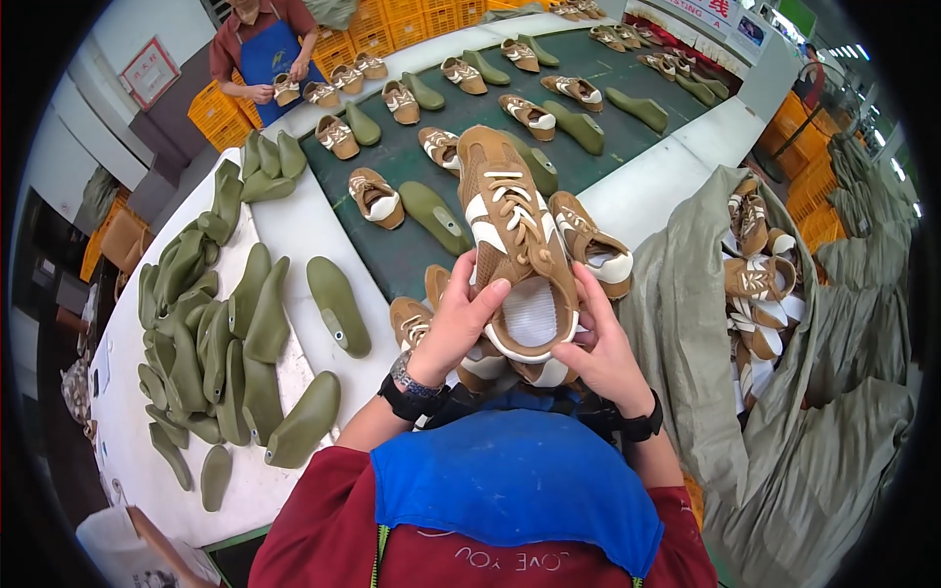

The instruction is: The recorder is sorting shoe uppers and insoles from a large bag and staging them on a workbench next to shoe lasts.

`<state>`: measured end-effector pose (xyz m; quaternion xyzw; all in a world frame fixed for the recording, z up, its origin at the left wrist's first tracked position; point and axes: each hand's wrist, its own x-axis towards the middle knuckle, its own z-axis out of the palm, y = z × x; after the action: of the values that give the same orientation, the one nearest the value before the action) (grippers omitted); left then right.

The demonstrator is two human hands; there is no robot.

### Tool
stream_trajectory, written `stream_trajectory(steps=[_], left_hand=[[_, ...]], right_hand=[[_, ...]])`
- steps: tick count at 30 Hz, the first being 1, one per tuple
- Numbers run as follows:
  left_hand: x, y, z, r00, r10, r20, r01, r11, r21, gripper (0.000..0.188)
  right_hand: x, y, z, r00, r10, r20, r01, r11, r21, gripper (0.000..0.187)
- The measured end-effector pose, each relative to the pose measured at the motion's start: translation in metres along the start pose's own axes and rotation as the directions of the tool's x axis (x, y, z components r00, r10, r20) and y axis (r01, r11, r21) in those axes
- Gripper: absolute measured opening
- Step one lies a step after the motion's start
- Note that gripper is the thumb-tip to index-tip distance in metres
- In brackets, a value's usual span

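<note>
A brown sneaker (pixel 520 211) with white stripes and cream laces is held up in front of me, toe pointing away and its pale insole showing. My left hand (pixel 451 323) grips its left side near the heel, thumb on the collar. On the heel's right side, my right hand (pixel 608 338) has its fingers closed round the edge. Another brown sneaker (pixel 591 245) sits just right of the held one. More sneakers (pixel 410 321) lie beneath and beside my left hand, partly hidden. Beyond it, a green shoe last (pixel 434 216) rests on the dark green belt.
Green shoe lasts (pixel 186 353) pile up on the white table (pixel 147 490) at left. The belt (pixel 343 230) carries sneakers and lasts in rows. At right, a grey-green sack (pixel 676 323) holds more sneakers (pixel 760 284). Across the belt, a person in a blue apron (pixel 270 59) handles a shoe.
</note>
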<state>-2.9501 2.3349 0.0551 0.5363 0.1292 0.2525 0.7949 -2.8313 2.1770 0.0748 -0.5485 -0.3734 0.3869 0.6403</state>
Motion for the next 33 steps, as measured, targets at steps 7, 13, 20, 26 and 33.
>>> stream_trajectory(steps=[7, 13, 20, 26, 33], left_hand=[[0.001, -0.01, 0.005, 0.998, 0.033, -0.051, -0.026, 0.991, 0.13, 0.052], [0.003, -0.026, -0.005, 0.99, -0.021, -0.139, 0.041, 0.989, 0.145, 0.055], [0.01, -0.031, -0.01, 0.982, -0.188, -0.018, 0.177, 0.887, 0.426, 0.061], [0.01, -0.057, -0.024, 0.943, -0.099, 0.316, -0.247, 0.428, 0.869, 0.063], [0.017, -0.072, -0.025, 0.925, -0.149, 0.349, -0.283, 0.344, 0.895, 0.058]], right_hand=[[0.002, 0.004, 0.0, 0.917, -0.399, -0.008, 0.299, 0.698, -0.651, 0.082], [0.013, 0.001, -0.01, 0.971, -0.217, 0.106, 0.238, 0.798, -0.554, 0.075], [0.029, 0.006, -0.06, 0.965, -0.248, 0.084, 0.232, 0.661, -0.713, 0.052], [0.03, 0.022, -0.116, 0.963, 0.2, 0.179, 0.007, 0.647, -0.763, 0.061], [-0.001, 0.004, -0.167, 0.982, -0.071, -0.177, -0.071, 0.725, -0.686, 0.051]])
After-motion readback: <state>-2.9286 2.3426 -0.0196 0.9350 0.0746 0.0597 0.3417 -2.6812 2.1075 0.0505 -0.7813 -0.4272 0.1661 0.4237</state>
